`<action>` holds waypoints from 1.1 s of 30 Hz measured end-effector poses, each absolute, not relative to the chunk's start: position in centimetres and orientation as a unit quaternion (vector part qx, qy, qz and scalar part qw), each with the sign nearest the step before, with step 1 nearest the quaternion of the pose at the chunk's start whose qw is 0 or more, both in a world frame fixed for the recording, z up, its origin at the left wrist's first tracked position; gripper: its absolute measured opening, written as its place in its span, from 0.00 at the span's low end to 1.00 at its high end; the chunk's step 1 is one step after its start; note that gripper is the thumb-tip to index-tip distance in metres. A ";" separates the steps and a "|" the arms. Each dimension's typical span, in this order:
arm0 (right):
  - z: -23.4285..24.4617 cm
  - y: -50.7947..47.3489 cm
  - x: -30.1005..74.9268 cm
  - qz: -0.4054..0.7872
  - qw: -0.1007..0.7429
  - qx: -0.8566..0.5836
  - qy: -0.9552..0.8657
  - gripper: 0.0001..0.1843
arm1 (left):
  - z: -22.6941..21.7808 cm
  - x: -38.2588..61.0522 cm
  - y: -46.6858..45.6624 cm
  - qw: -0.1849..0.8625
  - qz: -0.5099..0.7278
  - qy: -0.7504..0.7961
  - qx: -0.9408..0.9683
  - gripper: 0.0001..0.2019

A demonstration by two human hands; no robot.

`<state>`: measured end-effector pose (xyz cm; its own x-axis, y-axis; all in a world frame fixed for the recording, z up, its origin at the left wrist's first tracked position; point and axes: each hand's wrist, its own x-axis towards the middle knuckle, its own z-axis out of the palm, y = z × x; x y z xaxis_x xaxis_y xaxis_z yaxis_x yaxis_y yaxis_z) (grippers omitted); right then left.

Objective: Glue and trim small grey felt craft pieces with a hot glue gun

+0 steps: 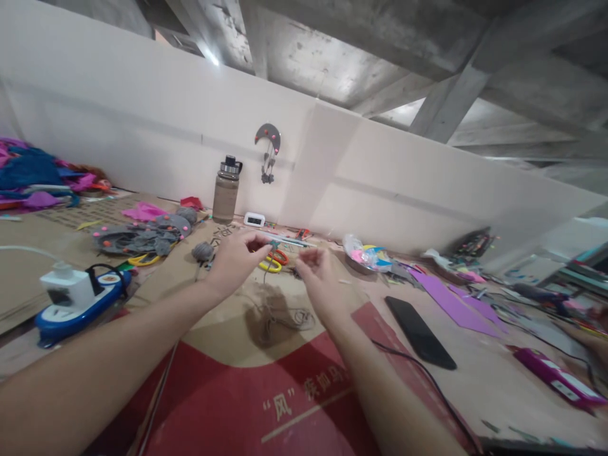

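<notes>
My left hand (237,256) is closed in a pinch on a small grey-green piece (274,244) that looks like felt, above the cardboard. Grey yarn (297,318) lies in loose loops below, and a strand seems to hang down from the piece. To the right, my right hand (317,275) is raised with fingertips pressed together; anything between them is too small to make out. Scissors with yellow and orange handles (270,265) lie behind, between the two hands. A ball of grey yarn (202,252) sits left of my left hand.
A grey crescent ornament (269,136) hangs on the wall above a water bottle (226,193). At left are a power strip (85,307) and grey felt crescents (137,237). A phone (420,332), purple sheets (451,301) and a magenta device (558,377) lie right. Another person's hand shows at the right edge.
</notes>
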<state>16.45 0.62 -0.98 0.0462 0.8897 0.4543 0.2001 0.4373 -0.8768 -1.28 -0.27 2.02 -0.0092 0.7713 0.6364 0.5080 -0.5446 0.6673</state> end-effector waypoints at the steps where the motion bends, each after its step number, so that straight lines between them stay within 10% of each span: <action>1: -0.9 0.3 15.1 0.377 0.582 -0.392 -0.604 0.19 | 2.1 -1.3 -0.4 0.094 0.536 0.456 0.704 0.06; 6: -0.4 0.0 11.2 0.529 0.579 -0.330 -0.525 0.27 | 2.4 -1.6 -0.6 0.033 0.528 0.454 0.717 0.06; 12: 0.6 0.2 11.8 0.284 0.592 -0.392 -0.644 0.06 | 2.7 -1.8 -0.5 0.150 0.540 0.474 0.679 0.08; 33: 0.6 0.0 14.0 0.101 0.538 -0.460 -0.699 0.08 | 1.2 -0.5 0.1 0.382 0.541 0.412 0.626 0.11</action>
<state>14.04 0.01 0.56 0.0022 0.7518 0.6594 0.5332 0.5570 -0.6367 -0.46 0.11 1.19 0.0739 0.9290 0.3626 0.1026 -0.3687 0.9239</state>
